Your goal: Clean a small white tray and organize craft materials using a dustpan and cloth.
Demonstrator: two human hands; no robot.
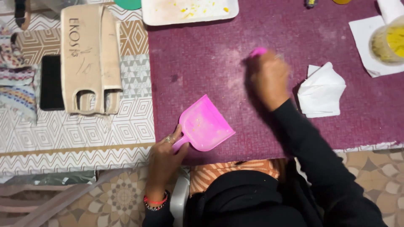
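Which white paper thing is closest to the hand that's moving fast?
The crumpled white tissue, lying right beside the blurred right hand. The flat white sheet sits farther off, under a yellowish cup.

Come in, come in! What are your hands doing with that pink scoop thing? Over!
Left hand holds pink dustpan by its handle, flat on purple mat. Right hand blurred, gripping something pink. Crumpled white tissue lies right beside it.

Worktop (345, 122) with dusty purple mat; patterned geometric cloth (84, 130) covers its left part. Floor (122, 197) has beige floral tiles. Light even, indoor.
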